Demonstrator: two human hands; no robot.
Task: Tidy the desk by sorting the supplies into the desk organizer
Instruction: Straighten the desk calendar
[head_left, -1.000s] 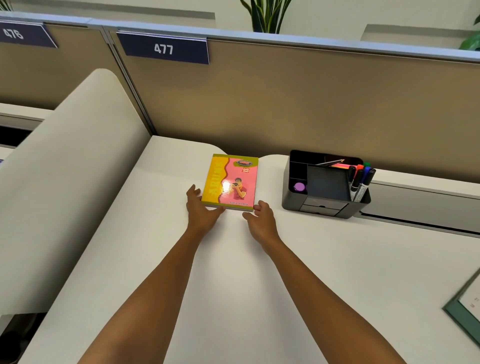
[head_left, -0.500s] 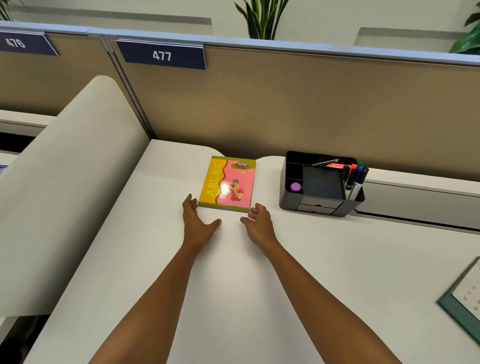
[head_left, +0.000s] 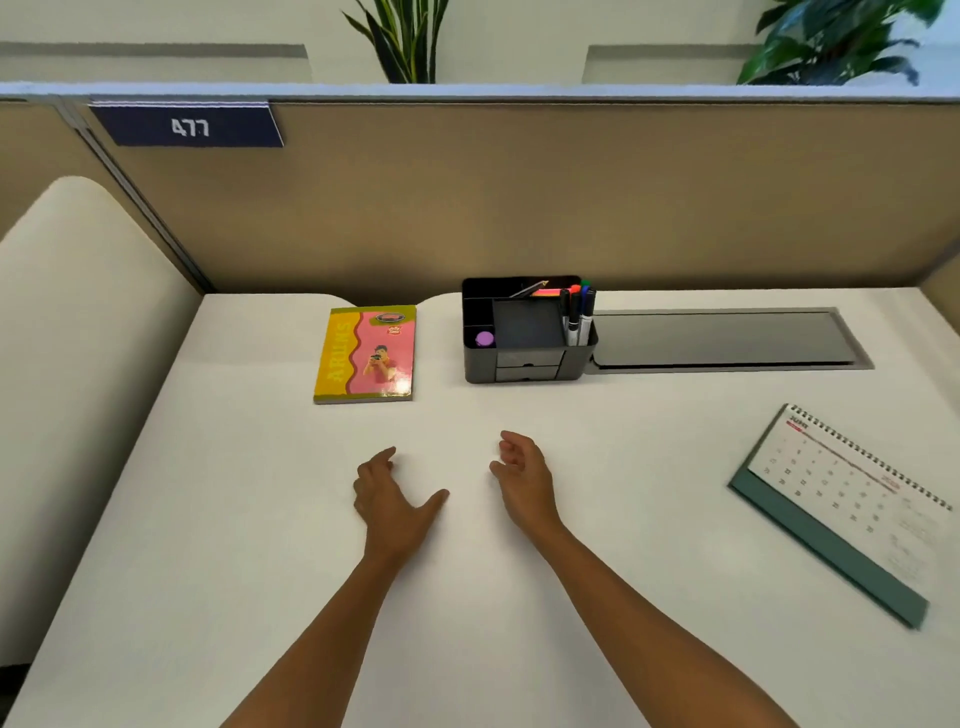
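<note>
Both hands pulled back from notebook; left hand, right hand hang loose, holding nothing. We judge sorting finished: markers stand in desk organizer, notebook beside it on worktop.

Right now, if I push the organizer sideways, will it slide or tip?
The organizer looks low and wide, so it would probably slide. The markers stand upright at its right end and may rattle or lean. The desk looks smooth, so little drag.
</note>
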